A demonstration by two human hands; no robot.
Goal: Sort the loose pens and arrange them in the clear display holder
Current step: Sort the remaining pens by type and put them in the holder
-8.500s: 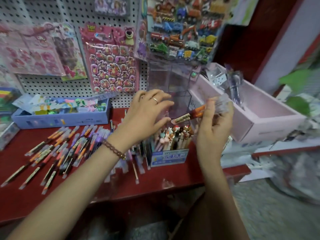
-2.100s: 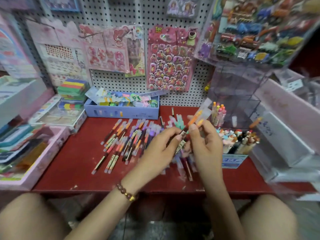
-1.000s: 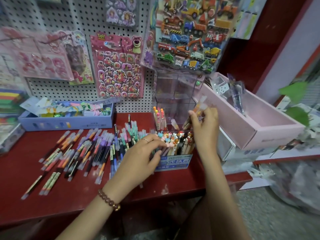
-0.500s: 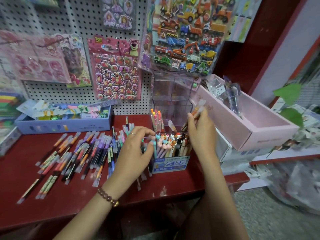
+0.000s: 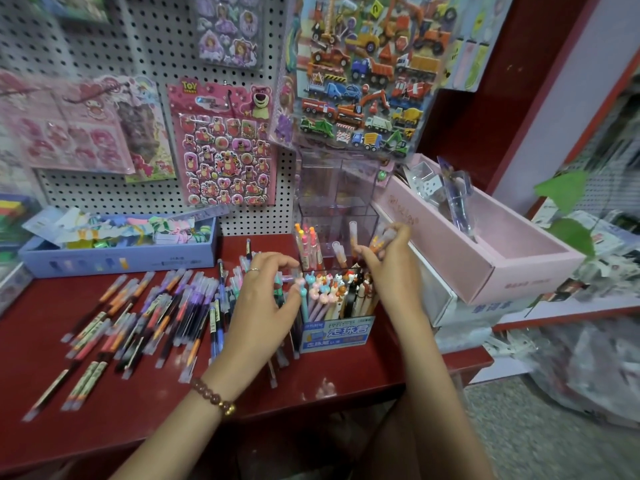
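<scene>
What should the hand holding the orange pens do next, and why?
Probably the right hand should lower its orange pens into the clear holder just beneath. They hang at its open top, and similar pens already stand inside.

Overhead: vehicle sticker sheet (image 5: 360, 81) hangs over our clear display holder (image 5: 322, 188).
Right: pink box (image 5: 485, 265) just beside.
Front: character-pen box (image 5: 337, 334) blocks us.
Left: loose pens (image 5: 138, 313) cover our red shelf (image 5: 346, 386).

On shelf (image 5: 156, 403): loose pens (image 5: 138, 317) left of pen box (image 5: 337, 306). Just behind pen box: clear holder (image 5: 337, 202), few pens (image 5: 308, 247) inside. Behind loose pens: tray (image 5: 114, 259); right of holder: long box (image 5: 485, 261).
</scene>
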